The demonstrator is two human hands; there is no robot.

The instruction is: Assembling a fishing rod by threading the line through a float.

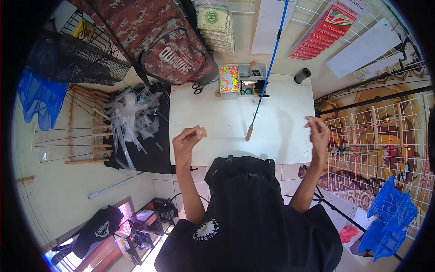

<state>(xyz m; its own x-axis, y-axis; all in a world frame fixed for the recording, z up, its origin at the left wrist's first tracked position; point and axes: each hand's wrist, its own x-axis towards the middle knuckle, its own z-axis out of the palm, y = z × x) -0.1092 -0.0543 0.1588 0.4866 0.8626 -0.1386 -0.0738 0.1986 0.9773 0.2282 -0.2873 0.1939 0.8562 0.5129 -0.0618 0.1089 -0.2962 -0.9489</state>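
My left hand (185, 144) is raised over the left front of the white table. Its thumb and fingers pinch a small tan, roundish piece (202, 131) whose exact kind I cannot make out. Above the table's right edge, my right hand (319, 132) is held up with its fingers loosely bent and apart, nothing visible in them. Between the hands lies a blue fishing rod (270, 68) with a tan handle (249, 133). The handle end points toward me, and neither hand touches the rod.
At the table's (204, 109) back stand a tray of bright small pieces (229, 78), a grey organizer (244, 69) and a dark cylinder (302, 75). Scissors (197, 88) lie beside a camouflage bag (174, 56). Clear plastic packaging (133, 118) is heaped left; a wire rack (371, 140) stands right.
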